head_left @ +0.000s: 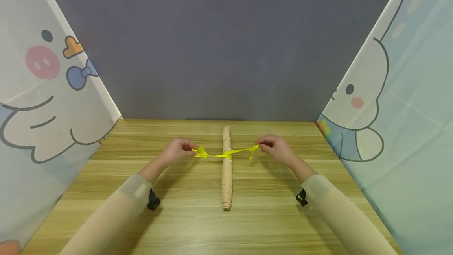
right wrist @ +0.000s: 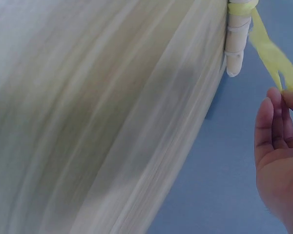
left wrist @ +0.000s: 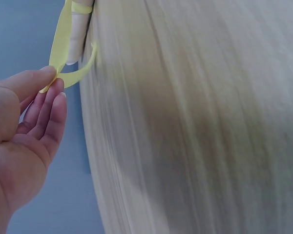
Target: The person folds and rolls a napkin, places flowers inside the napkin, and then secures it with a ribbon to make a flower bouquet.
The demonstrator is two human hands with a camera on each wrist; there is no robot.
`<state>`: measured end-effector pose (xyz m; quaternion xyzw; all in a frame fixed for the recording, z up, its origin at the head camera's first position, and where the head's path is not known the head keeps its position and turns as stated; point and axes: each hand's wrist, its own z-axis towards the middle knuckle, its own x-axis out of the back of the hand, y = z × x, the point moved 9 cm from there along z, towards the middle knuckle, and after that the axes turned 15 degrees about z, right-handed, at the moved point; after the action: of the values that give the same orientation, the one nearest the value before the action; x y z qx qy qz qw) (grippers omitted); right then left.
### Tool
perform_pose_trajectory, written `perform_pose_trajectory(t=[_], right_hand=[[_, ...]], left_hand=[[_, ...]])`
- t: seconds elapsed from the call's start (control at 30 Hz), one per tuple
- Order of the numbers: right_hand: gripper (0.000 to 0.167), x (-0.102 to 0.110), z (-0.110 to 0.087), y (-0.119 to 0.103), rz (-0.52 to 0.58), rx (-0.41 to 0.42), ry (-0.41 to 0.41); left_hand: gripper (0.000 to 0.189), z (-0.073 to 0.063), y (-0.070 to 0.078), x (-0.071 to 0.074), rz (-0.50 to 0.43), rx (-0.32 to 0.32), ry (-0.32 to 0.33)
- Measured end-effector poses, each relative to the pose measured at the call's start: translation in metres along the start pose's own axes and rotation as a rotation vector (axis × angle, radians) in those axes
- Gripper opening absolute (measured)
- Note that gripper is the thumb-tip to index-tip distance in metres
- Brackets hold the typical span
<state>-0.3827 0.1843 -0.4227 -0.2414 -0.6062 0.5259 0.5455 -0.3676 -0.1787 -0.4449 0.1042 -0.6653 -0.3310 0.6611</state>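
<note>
A long tan roll [head_left: 227,184], wound from a thin sheet, lies lengthwise in the middle of the table. Round it, a little beyond its middle, passes a yellow ribbon [head_left: 238,151], crossed on top of the roll. My left hand [head_left: 178,152] pinches one end of the ribbon between thumb and fingertips, and a loose tail curls out below in the left wrist view. On the other side my right hand [head_left: 277,148] pinches the other end, with a short tail hanging down. Both hands are raised off the tabletop, and the ribbon stretches out sideways between them.
The wood-grain table [head_left: 177,215] carries the roll. A dark grey panel [head_left: 219,50] stands behind it. Cartoon-printed cloths hang at the left [head_left: 63,89] and right [head_left: 407,129]. Small black devices sit at the left wrist [head_left: 153,200] and right wrist [head_left: 302,198].
</note>
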Motion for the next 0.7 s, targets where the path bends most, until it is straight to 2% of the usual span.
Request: perform_pose_trajectory(t=[0.27,0.5,0.7], right_hand=[[0.023,0.003,-0.001,0.008,-0.061,-0.022,-0.004],[0.021,0.005,-0.002,0.014,-0.103,-0.037,0.019],[0.019,0.004,0.0,0.017,-0.108,-0.021,0.031]], left_hand=[[0.012,-0.004,-0.005,-0.001,-0.002,-0.01,0.002],[0.012,-0.012,-0.015,-0.005,0.008,0.033,-0.019],[0.012,-0.016,-0.016,-0.005,0.007,0.032,-0.01]])
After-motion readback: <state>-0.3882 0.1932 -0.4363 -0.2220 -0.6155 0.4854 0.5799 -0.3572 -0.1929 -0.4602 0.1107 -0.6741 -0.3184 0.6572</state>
